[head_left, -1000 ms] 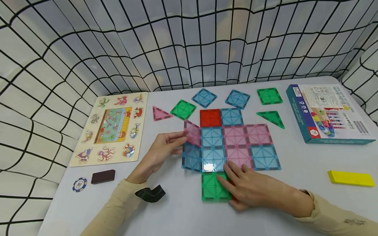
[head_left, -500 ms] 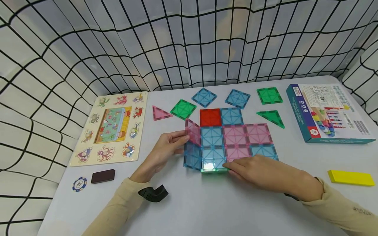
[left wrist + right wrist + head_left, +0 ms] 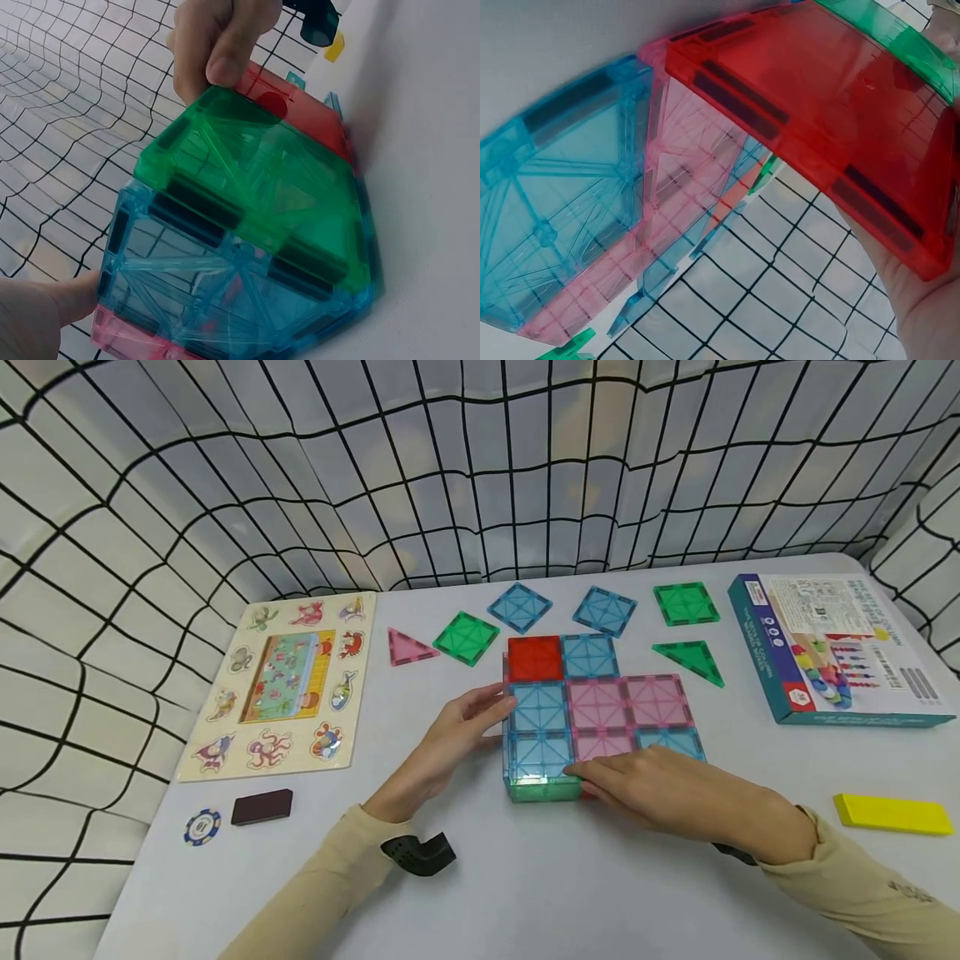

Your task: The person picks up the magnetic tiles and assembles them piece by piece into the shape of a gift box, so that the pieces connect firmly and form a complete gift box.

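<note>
Translucent magnetic tiles are joined into a sheet, with blue tiles (image 3: pixel 539 706) and pink tiles (image 3: pixel 597 702) lying in its middle. Along the front, a green tile (image 3: pixel 255 187) and a red tile (image 3: pixel 817 97) stand upright, side by side. My right hand (image 3: pixel 667 793) grips their top edge where they meet, its thumb outside. On the left side, a blue tile (image 3: pixel 195 277) and a pink tile (image 3: pixel 142 337) also stand up, the blue one meeting the green at the corner. My left hand (image 3: pixel 457 743) pinches the pink tile's top edge; its other fingers are partly hidden.
Loose tiles lie behind, among them a green square (image 3: pixel 467 638), a pink triangle (image 3: pixel 410 648) and a green triangle (image 3: pixel 690 660). An animal puzzle board (image 3: pixel 348 693) lies left, with a dark block (image 3: pixel 262 807) and chip (image 3: pixel 202 827). A box (image 3: pixel 862 643) and yellow block (image 3: pixel 892 814) lie right.
My right hand has folded the front green and red tiles from flat to upright. My left hand has moved right, swinging the left pink and blue tiles up to vertical.
</note>
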Demonstrator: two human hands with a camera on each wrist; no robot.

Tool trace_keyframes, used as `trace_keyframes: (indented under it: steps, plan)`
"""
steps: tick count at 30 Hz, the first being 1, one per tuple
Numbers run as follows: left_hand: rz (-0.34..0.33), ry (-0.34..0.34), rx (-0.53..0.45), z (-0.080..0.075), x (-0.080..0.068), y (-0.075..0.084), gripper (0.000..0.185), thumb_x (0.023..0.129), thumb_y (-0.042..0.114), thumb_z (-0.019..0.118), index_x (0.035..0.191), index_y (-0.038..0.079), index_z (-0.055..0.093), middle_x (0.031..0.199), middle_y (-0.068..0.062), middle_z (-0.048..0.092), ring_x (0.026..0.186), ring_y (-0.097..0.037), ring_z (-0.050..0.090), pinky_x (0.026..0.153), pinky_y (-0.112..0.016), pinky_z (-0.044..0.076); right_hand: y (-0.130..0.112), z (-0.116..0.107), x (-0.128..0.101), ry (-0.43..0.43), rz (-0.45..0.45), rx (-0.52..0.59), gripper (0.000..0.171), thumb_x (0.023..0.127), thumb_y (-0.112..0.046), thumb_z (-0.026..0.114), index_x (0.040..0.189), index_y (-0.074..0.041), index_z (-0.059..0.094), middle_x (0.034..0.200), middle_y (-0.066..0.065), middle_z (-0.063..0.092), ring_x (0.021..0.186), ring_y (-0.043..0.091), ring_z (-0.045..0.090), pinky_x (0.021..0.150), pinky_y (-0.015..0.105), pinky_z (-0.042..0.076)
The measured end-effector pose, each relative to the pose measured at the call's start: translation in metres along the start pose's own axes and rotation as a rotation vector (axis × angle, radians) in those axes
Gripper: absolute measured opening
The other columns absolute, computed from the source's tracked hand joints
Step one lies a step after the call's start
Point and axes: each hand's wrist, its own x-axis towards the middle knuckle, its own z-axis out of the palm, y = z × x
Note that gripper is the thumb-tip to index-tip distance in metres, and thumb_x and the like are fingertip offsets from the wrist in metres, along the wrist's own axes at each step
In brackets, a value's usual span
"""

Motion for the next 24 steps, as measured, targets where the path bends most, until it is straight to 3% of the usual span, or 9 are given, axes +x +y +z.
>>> trace_keyframes:
  steps: [11,14,18,24]
  plan:
    - [-0.016,0.019,0.013,0.004,-0.001,0.003,0.063,0.108,0.031,0.058,0.160,0.002,0.038,0.154,-0.018,0.049,0.140,-0.034,0.050,0.114,-0.050,0.045,-0.001,0.001,0.000,-0.002,0.013,-0.025,0.030,0.100,-0.012,0.070,0.128,-0.004,0.065,0.099,0.001,0.078,0.071,0.006,0.070,0.068,0.023,0.060]
    - [-0.015,0.018,0.011,0.004,-0.002,0.004,0.063,0.108,0.031,0.059,0.159,0.002,0.038,0.154,-0.018,0.048,0.140,-0.034,0.050,0.113,-0.050,0.046,-0.001,-0.001,-0.001,-0.013,0.051,0.010,0.028,0.104,-0.017,0.066,0.129,-0.006,0.066,0.104,0.000,0.078,0.077,0.008,0.072,0.072,0.027,0.061]
    - [-0.009,0.008,0.005,0.004,0.000,0.002,0.063,0.108,0.032,0.058,0.159,0.001,0.039,0.153,-0.018,0.048,0.140,-0.034,0.050,0.114,-0.051,0.045,0.003,-0.011,-0.008,0.013,0.166,0.072,0.033,0.108,-0.026,0.059,0.135,-0.008,0.067,0.122,0.005,0.075,0.102,0.021,0.075,0.087,0.041,0.062]
    - [0.021,0.005,0.023,0.006,-0.001,0.001,0.064,0.109,0.035,0.054,0.159,-0.001,0.037,0.154,-0.019,0.047,0.140,-0.035,0.050,0.117,-0.055,0.041,0.025,-0.028,-0.034,0.157,0.416,0.179,0.038,0.109,-0.021,0.058,0.144,-0.007,0.061,0.143,0.014,0.062,0.130,0.036,0.059,0.100,0.058,0.054]
